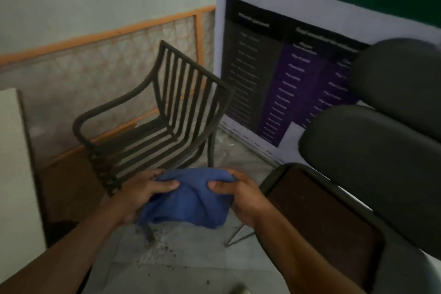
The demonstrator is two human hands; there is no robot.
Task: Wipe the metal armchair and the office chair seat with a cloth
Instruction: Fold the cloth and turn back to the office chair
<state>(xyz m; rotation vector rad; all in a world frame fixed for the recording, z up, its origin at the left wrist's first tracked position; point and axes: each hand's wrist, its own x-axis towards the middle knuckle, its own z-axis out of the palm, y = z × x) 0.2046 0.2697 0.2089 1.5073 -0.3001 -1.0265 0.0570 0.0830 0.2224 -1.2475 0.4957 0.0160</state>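
A dark metal armchair [164,124] with slatted seat and back stands in the corner, ahead and left of centre. I hold a blue cloth [191,200] in front of me, below the chair's front edge. My left hand [143,188] grips the cloth's left side and my right hand [241,193] grips its right side, thumbs on top. The cloth hangs bunched between them, apart from the chair. At the right stands the office chair: its dark brown seat [327,224] lies low beside my right forearm, and its grey padded backrest [372,160] rises above it.
A large printed poster [281,71] leans against the back wall behind both chairs. A pale board [14,155] stands at the left edge. Dark crumbs of dirt [162,253] speckle the tiled floor under my hands. A thin metal leg [238,236] shows near the floor.
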